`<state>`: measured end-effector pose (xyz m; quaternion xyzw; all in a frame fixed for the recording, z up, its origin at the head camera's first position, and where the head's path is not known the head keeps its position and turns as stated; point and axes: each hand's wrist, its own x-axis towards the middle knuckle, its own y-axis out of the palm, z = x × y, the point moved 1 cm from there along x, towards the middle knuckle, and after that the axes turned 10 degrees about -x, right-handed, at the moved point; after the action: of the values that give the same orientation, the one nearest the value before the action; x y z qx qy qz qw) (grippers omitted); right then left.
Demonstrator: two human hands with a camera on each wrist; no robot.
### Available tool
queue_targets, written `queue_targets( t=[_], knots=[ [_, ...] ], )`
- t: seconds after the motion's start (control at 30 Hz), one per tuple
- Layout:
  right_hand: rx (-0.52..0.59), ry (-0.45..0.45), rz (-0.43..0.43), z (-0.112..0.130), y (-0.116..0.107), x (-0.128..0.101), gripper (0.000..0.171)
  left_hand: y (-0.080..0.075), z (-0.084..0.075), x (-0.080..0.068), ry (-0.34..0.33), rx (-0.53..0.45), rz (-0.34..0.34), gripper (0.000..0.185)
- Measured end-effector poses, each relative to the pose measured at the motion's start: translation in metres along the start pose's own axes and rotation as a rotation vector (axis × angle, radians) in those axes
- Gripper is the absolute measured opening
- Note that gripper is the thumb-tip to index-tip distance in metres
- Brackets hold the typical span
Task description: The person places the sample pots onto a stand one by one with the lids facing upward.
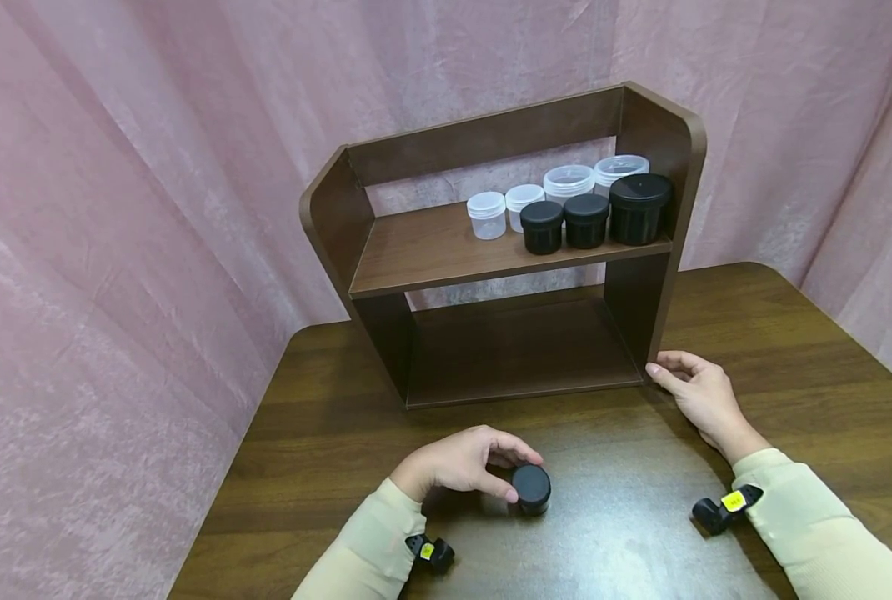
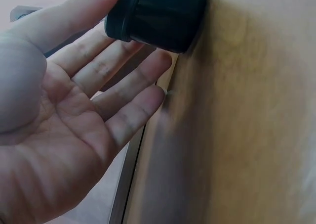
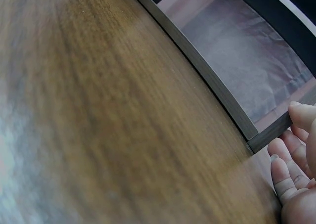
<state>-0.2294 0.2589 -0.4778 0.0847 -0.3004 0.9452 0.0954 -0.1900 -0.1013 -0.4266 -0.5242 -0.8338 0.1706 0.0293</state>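
A small black lidded jar [image 1: 532,489] stands upright on the table in front of the shelf. My left hand [image 1: 464,462] holds it from the left, thumb near its front side and index finger behind; the left wrist view shows the thumb at the jar's lid [image 2: 118,16] and the other fingers spread. At the lower right corner of a brown two-tier shelf [image 1: 506,400], my right hand [image 1: 697,396] grips the side panel. In the right wrist view the thumb [image 3: 302,116] lies against the panel's edge and the fingers are on its outer side.
On the upper tier, at the right, stand several jars: a large black jar [image 1: 639,212], smaller black jars [image 1: 542,229] in front and clear jars [image 1: 487,218] behind or beside them. A pink curtain [image 1: 153,208] hangs behind the wooden table [image 1: 326,467].
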Motion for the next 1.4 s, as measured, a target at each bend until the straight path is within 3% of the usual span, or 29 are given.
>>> queue_targets(
  t=[0.17, 0.47, 0.7, 1.03, 1.4],
  knots=[
    [0.007, -0.011, -0.010, 0.000, 0.001, 0.000, 0.046, -0.007, 0.004, -0.003, -0.018, 0.044, -0.077, 0.049],
    [-0.007, -0.012, -0.009, -0.001, 0.001, 0.000, 0.046, -0.014, 0.008, -0.007, -0.067, 0.083, -0.286, 0.048],
    [-0.002, -0.014, -0.011, -0.001, 0.001, 0.000, 0.045, -0.016, 0.010, -0.006, -0.048, 0.091, -0.369, 0.052],
    [0.002, -0.019, -0.017, -0.002, 0.001, 0.001, 0.045, -0.012, 0.004, -0.003, 0.035, 0.315, -0.345, 0.056],
    [0.007, -0.013, -0.004, 0.000, 0.000, 0.000, 0.046, -0.011, 0.004, -0.002, 0.033, 0.347, -0.366, 0.043]
  ],
)
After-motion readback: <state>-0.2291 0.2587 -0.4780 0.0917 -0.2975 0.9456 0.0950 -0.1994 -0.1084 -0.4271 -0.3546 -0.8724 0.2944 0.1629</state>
